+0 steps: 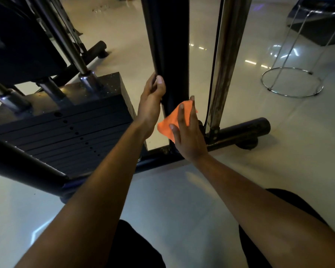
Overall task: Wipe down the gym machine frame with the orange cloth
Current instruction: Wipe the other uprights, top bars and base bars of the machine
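Observation:
A black upright post [168, 45] of the gym machine frame rises from the floor bar [238, 132] in the middle of the view. My left hand [151, 101] grips the post's left edge, thumb and fingers wrapped around it. My right hand [188, 132] presses the orange cloth [169, 122] flat against the lower part of the post, fingers spread over the cloth. Part of the cloth sticks out to the left below my fingers.
A black weight stack [66, 128] with chrome guide rods [74, 55] stands at the left. A chrome rail [228, 55] and a thin black cable [215, 64] run right of the post. A chrome stool frame [292, 82] stands on the glossy floor at right.

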The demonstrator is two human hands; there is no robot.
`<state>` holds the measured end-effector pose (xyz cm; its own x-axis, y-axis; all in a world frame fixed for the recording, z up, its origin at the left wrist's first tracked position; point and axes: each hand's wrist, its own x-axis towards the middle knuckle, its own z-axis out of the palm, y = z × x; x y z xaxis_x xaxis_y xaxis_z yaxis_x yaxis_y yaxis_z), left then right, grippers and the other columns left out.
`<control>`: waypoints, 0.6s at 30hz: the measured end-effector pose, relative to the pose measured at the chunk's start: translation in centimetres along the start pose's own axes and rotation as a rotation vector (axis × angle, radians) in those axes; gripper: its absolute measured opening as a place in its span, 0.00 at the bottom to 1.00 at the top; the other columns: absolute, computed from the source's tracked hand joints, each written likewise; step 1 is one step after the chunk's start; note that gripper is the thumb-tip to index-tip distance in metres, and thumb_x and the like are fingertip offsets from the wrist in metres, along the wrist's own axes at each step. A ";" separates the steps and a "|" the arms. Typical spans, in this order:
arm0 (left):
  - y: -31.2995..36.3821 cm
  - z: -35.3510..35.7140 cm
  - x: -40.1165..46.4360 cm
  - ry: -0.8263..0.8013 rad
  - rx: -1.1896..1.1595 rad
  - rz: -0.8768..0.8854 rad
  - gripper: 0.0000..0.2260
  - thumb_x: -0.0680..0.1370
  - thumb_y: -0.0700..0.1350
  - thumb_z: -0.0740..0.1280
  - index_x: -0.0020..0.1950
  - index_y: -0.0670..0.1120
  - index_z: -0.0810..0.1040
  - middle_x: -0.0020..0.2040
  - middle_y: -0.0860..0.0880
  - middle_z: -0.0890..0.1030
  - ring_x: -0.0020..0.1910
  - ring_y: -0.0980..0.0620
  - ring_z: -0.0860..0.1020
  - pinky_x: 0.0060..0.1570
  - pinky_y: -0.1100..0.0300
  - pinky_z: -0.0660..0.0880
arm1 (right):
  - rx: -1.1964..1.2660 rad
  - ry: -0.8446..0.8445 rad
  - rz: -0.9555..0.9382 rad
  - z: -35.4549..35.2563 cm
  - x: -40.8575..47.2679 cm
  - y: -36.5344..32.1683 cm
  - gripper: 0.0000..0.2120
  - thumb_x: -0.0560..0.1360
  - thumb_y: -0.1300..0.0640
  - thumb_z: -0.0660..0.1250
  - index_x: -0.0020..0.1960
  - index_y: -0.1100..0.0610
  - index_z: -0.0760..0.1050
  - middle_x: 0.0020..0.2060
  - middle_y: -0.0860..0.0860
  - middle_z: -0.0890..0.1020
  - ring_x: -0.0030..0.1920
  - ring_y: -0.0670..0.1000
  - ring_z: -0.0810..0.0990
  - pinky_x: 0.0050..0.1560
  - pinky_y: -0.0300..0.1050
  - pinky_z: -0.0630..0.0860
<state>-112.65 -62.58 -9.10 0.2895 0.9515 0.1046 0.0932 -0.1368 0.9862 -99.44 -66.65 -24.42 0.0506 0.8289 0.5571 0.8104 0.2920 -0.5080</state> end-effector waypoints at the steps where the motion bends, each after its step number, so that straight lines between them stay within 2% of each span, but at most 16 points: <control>1: -0.4 0.0 0.0 -0.011 0.006 -0.002 0.26 0.87 0.61 0.58 0.81 0.51 0.68 0.75 0.52 0.77 0.75 0.54 0.75 0.78 0.44 0.69 | 0.020 0.037 0.021 -0.4 1.0 -0.8 0.35 0.90 0.41 0.54 0.87 0.52 0.40 0.87 0.62 0.45 0.82 0.66 0.64 0.67 0.56 0.77; 4: -1.1 -0.5 0.6 -0.010 0.021 0.000 0.29 0.85 0.65 0.60 0.82 0.52 0.67 0.77 0.51 0.75 0.76 0.52 0.74 0.77 0.41 0.70 | 0.027 0.147 0.066 -0.7 3.3 -2.4 0.35 0.89 0.37 0.51 0.87 0.51 0.41 0.86 0.58 0.47 0.82 0.65 0.63 0.69 0.56 0.75; 7: -1.7 -0.8 0.9 -0.027 0.004 -0.013 0.33 0.82 0.67 0.62 0.84 0.53 0.65 0.79 0.51 0.74 0.77 0.51 0.72 0.78 0.42 0.69 | -0.025 0.082 0.033 1.1 0.4 -0.3 0.35 0.90 0.42 0.54 0.88 0.51 0.39 0.87 0.62 0.46 0.83 0.66 0.62 0.75 0.63 0.75; 10: -3.0 -0.9 0.9 -0.042 0.002 -0.008 0.33 0.81 0.68 0.63 0.80 0.50 0.70 0.76 0.47 0.76 0.76 0.49 0.74 0.79 0.42 0.69 | -0.036 0.003 0.102 3.8 -4.5 1.9 0.36 0.89 0.44 0.51 0.87 0.45 0.31 0.87 0.61 0.49 0.82 0.68 0.64 0.70 0.70 0.78; 12: -4.4 -0.9 0.9 -0.060 0.006 -0.005 0.34 0.81 0.69 0.63 0.78 0.47 0.71 0.74 0.46 0.77 0.75 0.49 0.75 0.79 0.42 0.68 | 0.006 0.023 0.171 4.8 -5.1 1.7 0.36 0.89 0.43 0.51 0.86 0.43 0.29 0.87 0.58 0.49 0.83 0.69 0.62 0.71 0.72 0.76; 15: -6.8 -0.9 0.8 -0.076 0.010 0.000 0.31 0.83 0.68 0.60 0.80 0.51 0.70 0.74 0.52 0.78 0.76 0.52 0.74 0.79 0.43 0.68 | 0.094 0.132 0.171 4.9 -2.7 0.2 0.36 0.90 0.42 0.53 0.88 0.46 0.35 0.87 0.55 0.45 0.85 0.67 0.58 0.76 0.72 0.71; 18: -8.9 -0.7 0.8 -0.089 0.024 0.016 0.29 0.84 0.68 0.57 0.82 0.56 0.68 0.77 0.55 0.75 0.77 0.54 0.73 0.77 0.44 0.69 | 0.112 0.233 0.174 4.9 -0.7 -0.3 0.34 0.88 0.37 0.50 0.87 0.46 0.37 0.86 0.50 0.46 0.83 0.66 0.61 0.73 0.70 0.74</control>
<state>-113.87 -60.40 -17.74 0.3744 0.9210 0.1078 0.1105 -0.1598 0.9810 -102.58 -64.95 -27.85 0.3263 0.7429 0.5845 0.7092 0.2165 -0.6710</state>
